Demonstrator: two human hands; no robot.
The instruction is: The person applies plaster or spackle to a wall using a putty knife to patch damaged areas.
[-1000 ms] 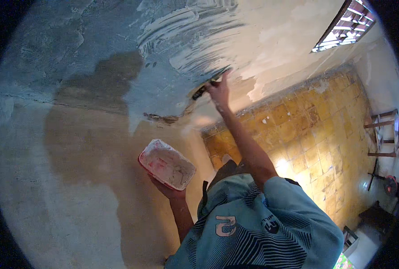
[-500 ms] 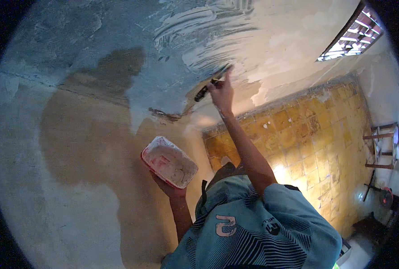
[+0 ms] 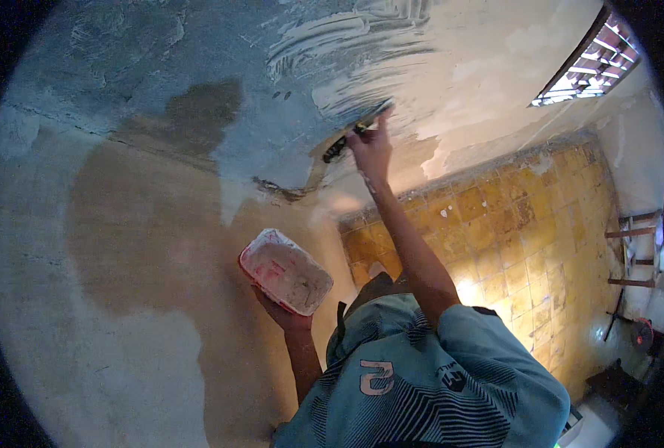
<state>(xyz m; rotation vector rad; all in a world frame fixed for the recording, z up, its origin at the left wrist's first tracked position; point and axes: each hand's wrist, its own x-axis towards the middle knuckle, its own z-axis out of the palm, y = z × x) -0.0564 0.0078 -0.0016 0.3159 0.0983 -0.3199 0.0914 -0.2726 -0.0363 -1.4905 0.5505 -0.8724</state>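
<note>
My right hand [image 3: 372, 153] grips the dark handle of a putty knife [image 3: 337, 150], index finger stretched along toward its blade. The blade's edge lies at or very near the wall, just below a patch of wet white plaster [image 3: 369, 75] marked with curved streaks. Lower and to the left, my left hand [image 3: 290, 318] supports a red rectangular tub [image 3: 285, 272] from underneath and the side. Whitish residue coats the tub's inside, with red showing through in places. Most of the left fingers are hidden beneath it.
The wall [image 3: 138, 246] fills the left, with brown and pale areas and a crack. Yellow tiles cover the floor [image 3: 496, 224] to the right. A barred window [image 3: 589, 60] is at the upper right, a wooden chair [image 3: 636, 250] and a fan-like object [image 3: 643, 334] at the far right.
The putty knife and my right hand have shifted slightly up along the plaster patch. The tub stays in my left hand, nearly unmoved; the view has moved a little.
</note>
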